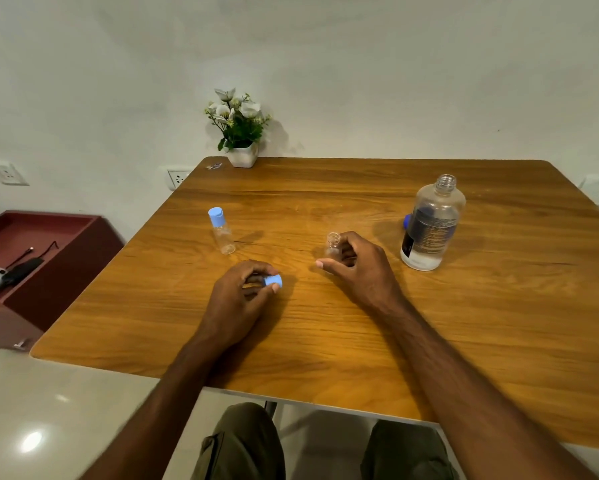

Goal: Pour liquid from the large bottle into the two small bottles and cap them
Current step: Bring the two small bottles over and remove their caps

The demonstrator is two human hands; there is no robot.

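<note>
The left hand [237, 296] is pinching a blue cap [273, 281]; the right hand [358, 268] is curling round the uncapped small bottle [332, 244] — seemingly gripping it — the large bottle [429, 225] standing open nearby.

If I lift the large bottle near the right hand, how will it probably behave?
The large bottle is uncapped, so tilting it could spill. Liquid shows only near its base, so it is probably light for its size and fairly steady upright. Its clear, smooth wall may be a little slippery, though the dark label might give some grip.
</note>
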